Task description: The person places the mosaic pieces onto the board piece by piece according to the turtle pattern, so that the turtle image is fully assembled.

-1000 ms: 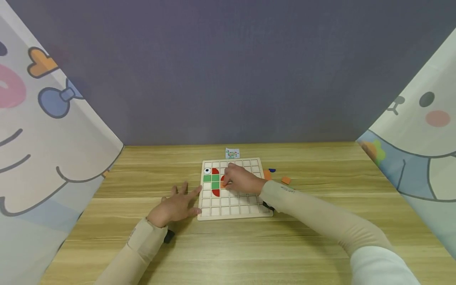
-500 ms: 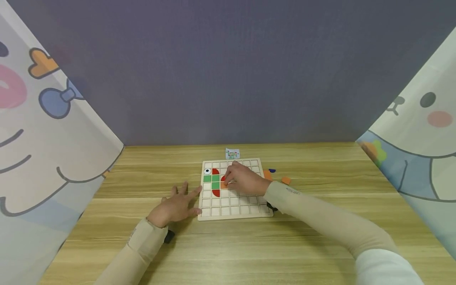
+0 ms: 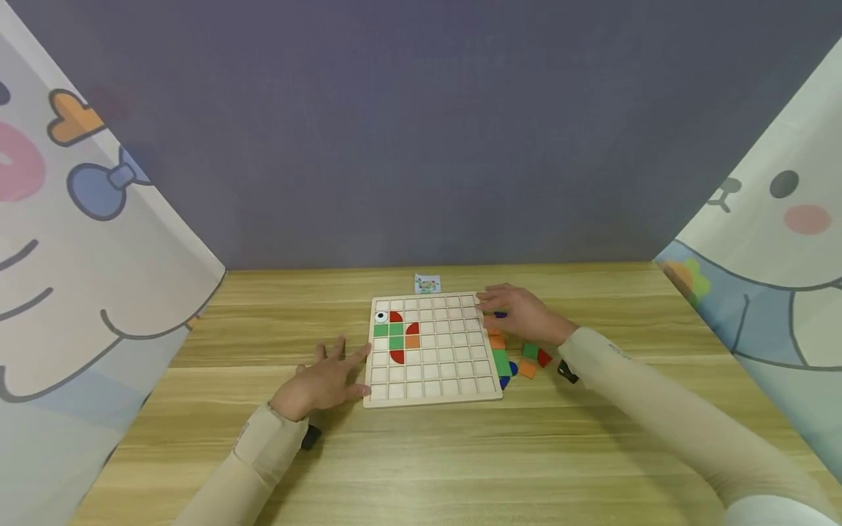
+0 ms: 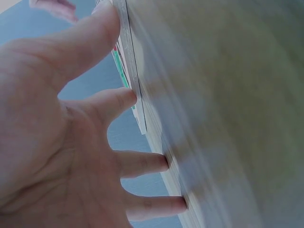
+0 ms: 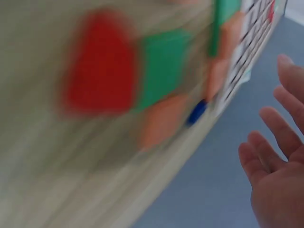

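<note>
A wooden grid board (image 3: 454,372) lies on the table. In its left columns sit a white eye tile (image 3: 381,317), several green squares (image 3: 396,342), red quarter-circles (image 3: 397,357) and one orange square (image 3: 412,342). My left hand (image 3: 322,387) is spread flat at the board's left edge, thumb and index fingertip touching its side, other fingertips on the table. My right hand (image 3: 522,314) hovers past the board's upper right corner, fingers loosely extended and holding nothing; it partly covers a blue piece (image 3: 501,315). In the right wrist view, the hand (image 5: 280,156) is above the loose pieces.
Loose pieces lie right of the board: a green piece (image 3: 501,363), orange pieces (image 3: 527,369), a red piece (image 3: 544,357), a green square (image 3: 530,351) and blue pieces (image 3: 513,369). A small picture card (image 3: 427,284) lies behind the board. A grey panel (image 3: 447,146) rises at the back.
My right hand has let go of the orange square, now lying in a board cell beneath a red quarter-circle, and has moved right off the board. The left hand has stayed in place.
</note>
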A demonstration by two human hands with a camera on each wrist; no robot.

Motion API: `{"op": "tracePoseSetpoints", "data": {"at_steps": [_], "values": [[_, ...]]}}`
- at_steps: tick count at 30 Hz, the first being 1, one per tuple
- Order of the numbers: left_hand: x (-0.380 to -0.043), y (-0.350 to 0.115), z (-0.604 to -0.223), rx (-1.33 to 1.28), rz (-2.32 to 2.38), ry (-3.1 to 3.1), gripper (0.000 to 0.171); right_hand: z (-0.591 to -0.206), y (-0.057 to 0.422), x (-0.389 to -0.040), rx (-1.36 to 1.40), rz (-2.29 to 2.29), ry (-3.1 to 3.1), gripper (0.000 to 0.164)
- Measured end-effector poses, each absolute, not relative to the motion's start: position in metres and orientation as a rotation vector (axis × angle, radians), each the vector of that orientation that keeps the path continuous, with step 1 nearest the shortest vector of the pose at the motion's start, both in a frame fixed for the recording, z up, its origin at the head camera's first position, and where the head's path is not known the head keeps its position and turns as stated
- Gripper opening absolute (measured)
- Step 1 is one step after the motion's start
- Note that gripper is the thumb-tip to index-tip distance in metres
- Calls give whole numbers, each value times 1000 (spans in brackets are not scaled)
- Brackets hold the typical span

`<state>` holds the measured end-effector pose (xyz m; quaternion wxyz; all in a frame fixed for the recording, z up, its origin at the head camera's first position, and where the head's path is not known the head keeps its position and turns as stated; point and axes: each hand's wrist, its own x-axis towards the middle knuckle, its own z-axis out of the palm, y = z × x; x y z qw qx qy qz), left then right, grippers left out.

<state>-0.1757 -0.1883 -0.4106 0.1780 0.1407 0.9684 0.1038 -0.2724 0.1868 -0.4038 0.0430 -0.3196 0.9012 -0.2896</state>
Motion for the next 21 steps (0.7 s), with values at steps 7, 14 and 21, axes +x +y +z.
{"op": "tracePoseSetpoints", "data": {"at_steps": [7, 14, 21], "values": [[-175, -189, -411, 388, 313, 2735, 77, -415, 229, -262, -983, -815, 2759, 38], [-175, -189, -412, 396, 314, 2730, 78, -420, 249, -250, -1009, -743, 2845, 30], [-174, -188, -410, 390, 328, 2723, 77, -426, 253, -247, -945, -730, 2926, 23]]}}
